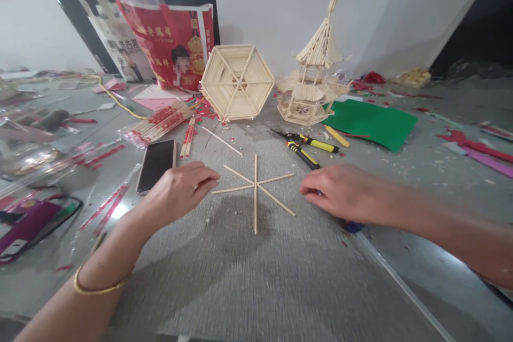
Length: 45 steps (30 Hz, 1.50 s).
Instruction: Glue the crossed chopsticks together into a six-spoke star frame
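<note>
Three thin wooden sticks cross at one centre as a six-armed star (255, 185) lying on the grey table. My left hand (186, 184) hovers left of it, fingers curled together close to the end of one arm; nothing shows in them. To the right of the star, my right hand (336, 192) is closed around a glue gun, mostly hidden by the hand. Its blue rear (353, 226) shows below the palm, and a clear glue stick (401, 280) trails from it to the lower right. One loose stick (222, 140) lies behind the star.
Behind stand a hexagonal stick panel (228, 85) and a stick pagoda (316, 80). Yellow-black pliers (308, 145), a green sheet (372, 123), a phone (157, 163) and packed chopsticks (160, 122) lie around. A red bag (160, 43) stands back left; scraps litter both sides.
</note>
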Each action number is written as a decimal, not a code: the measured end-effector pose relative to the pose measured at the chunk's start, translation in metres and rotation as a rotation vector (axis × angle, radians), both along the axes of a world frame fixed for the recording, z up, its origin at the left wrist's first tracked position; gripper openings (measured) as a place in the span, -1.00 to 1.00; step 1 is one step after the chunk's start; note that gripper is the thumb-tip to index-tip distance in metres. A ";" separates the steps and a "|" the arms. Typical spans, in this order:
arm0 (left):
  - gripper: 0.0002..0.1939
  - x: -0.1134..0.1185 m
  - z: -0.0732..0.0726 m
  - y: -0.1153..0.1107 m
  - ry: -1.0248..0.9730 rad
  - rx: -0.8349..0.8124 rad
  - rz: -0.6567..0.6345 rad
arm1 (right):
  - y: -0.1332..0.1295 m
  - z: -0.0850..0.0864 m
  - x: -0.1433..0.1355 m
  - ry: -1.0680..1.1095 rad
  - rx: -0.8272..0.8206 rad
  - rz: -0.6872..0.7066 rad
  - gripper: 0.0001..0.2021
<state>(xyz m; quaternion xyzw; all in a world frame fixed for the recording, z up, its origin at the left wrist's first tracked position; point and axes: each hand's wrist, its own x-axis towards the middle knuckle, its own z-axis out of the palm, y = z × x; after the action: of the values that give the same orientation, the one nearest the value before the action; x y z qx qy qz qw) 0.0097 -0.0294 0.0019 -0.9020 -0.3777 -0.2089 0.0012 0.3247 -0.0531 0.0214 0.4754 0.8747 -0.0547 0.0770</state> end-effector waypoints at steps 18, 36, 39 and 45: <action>-0.74 -0.011 -0.010 0.013 0.124 -0.106 0.036 | -0.002 -0.012 -0.006 0.002 -0.026 0.047 -0.81; -0.75 -0.006 -0.013 0.009 0.202 -0.221 0.008 | 0.001 -0.010 -0.008 0.001 -0.045 0.027 -0.77; -0.73 -0.005 -0.012 0.008 0.204 -0.237 0.001 | 0.001 -0.011 -0.007 0.006 -0.039 0.030 -0.78; -0.76 -0.005 -0.012 0.008 0.216 -0.263 0.010 | 0.001 -0.012 -0.006 0.042 -0.015 0.065 -0.79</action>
<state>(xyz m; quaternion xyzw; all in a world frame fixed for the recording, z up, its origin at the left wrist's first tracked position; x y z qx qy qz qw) 0.0050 -0.0213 -0.0102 -0.9096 -0.4041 -0.0598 -0.0752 0.3184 -0.0517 0.0098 0.4447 0.8908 -0.0685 0.0640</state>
